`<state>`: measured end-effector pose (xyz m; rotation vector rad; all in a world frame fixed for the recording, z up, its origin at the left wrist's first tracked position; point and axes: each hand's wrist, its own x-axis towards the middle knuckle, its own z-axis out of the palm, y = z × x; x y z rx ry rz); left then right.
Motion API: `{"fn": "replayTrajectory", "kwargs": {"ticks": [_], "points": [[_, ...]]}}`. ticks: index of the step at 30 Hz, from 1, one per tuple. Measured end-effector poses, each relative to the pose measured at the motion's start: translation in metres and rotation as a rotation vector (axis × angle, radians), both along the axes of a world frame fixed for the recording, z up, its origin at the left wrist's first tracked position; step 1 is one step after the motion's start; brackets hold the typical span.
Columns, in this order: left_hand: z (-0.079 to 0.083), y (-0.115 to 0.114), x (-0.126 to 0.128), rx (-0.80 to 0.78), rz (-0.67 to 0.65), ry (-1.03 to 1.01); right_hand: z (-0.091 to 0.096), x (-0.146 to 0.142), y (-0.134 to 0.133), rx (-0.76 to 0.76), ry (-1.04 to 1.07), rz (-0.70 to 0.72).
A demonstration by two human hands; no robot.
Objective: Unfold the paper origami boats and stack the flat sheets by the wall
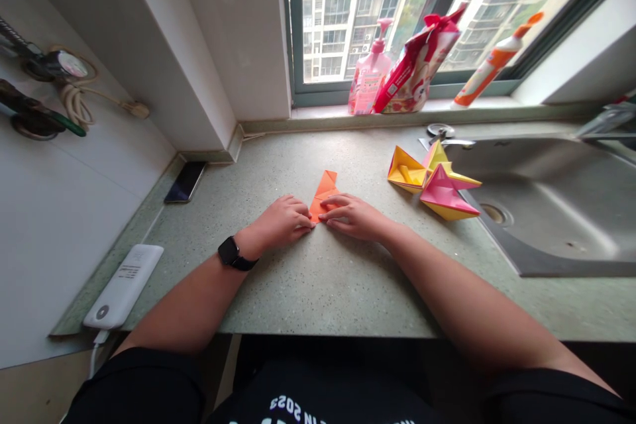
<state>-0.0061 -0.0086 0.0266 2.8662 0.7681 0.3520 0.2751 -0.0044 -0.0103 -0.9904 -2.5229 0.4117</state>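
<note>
A small folded piece of orange paper [324,184] lies on the speckled countertop between my two hands. My left hand [284,222], with a black watch [229,252] on its wrist, pinches the paper's lower left corner with closed fingertips. From the other side, my right hand [358,217] bends its fingers over the lower right part and presses it against the counter. The fingers hide part of that lower edge. Farther right sit folded yellow and pink paper shapes [450,192] with pointed tips, apart from both hands.
At the right is a steel sink [507,258]. A phone [185,182] and a white power bank [124,285] with a cable lie left. On the windowsill stand a pink pump bottle [369,79], a red bag [420,69] and an orange-white bottle [489,69].
</note>
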Motion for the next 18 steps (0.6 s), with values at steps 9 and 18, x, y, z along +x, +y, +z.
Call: {"fn": "replayTrajectory", "kwargs": {"ticks": [9, 18], "points": [[-0.005, 0.010, -0.008, -0.036, 0.037, -0.029, -0.003, 0.006, 0.008, 0.036, 0.039, -0.077], [-0.013, 0.027, -0.024, 0.012, 0.119, -0.040, -0.006, 0.013, 0.014, 0.060, -0.017, -0.267]]}}
